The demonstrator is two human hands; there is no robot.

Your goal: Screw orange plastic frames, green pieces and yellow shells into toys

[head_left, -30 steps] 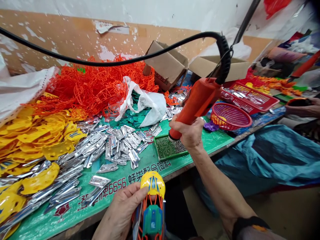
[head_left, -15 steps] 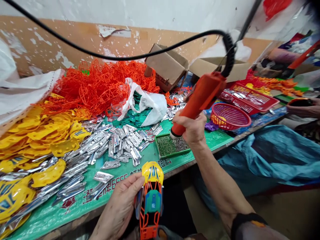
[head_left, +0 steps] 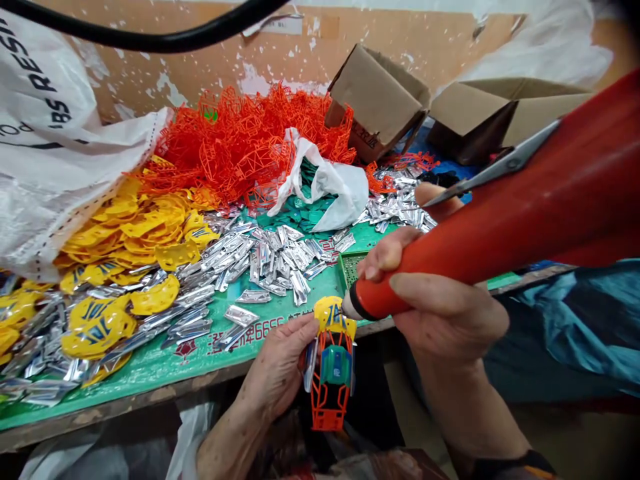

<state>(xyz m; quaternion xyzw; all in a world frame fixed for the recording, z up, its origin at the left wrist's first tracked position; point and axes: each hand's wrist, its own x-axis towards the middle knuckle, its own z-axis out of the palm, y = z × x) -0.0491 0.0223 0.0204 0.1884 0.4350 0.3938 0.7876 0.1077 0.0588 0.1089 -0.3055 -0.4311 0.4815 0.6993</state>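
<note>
In my left hand [head_left: 280, 363], near the table's front edge, is a toy car body [head_left: 336, 367] with a yellow hood, an orange-red cage frame, a green middle panel and silver sides. The thumb presses beside the hood. My right hand [head_left: 450, 310] is wrapped round a red electric screwdriver [head_left: 465, 233] with a metal lever along its top. Its pale tip points down-left and meets the right side of the yellow hood; the exact contact point is too small to make out. Partly hidden behind this hand is a green tray [head_left: 346, 273] of small metal pieces.
Silver parts [head_left: 280, 257], yellow parts [head_left: 140, 227] and orange-red cage frames [head_left: 240, 147] lie heaped on the green-covered table [head_left: 200, 363]. Behind are a white bag [head_left: 345, 190] of green pieces and cardboard boxes [head_left: 375, 93]. A black cable [head_left: 160, 40] crosses above.
The screwdriver in my right hand has come from over the green tray to the toy car's yellow hood. My left hand keeps hold of the car. The view has shifted.
</note>
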